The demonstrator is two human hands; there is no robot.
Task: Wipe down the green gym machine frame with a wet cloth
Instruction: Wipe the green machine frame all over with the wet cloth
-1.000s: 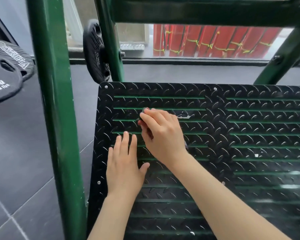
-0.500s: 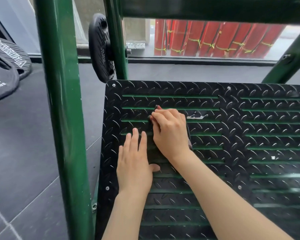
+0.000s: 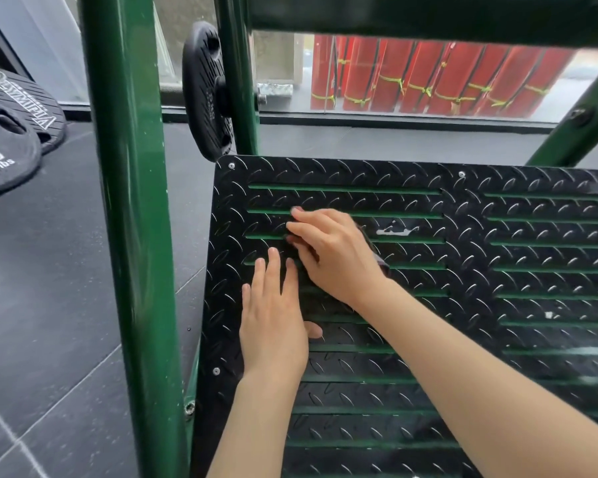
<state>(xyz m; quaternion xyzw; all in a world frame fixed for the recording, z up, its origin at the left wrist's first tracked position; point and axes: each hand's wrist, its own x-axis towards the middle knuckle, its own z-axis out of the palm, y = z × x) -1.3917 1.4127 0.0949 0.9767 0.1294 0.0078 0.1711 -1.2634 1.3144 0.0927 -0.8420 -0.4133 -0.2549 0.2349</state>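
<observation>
Wiping the black footplate [image 3: 428,305]; right hand [image 3: 335,257] curls over a dark cloth [image 3: 377,257], barely visible; left hand [image 3: 273,322] lies flat; next, I judge, green upright [image 3: 132,236] at nine o'clock.

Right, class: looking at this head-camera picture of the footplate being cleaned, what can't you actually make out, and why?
- The cloth: only a dark sliver shows under the right hand; its colour and wetness are hidden.
- Weight plates on the floor: the left edge cuts off the printed numbers.
- The black footplate: cropped by the right and bottom edges.
- The green frame post: its top and foot run out of frame.
- The left hand lies flat, hiding the plate beneath.
</observation>
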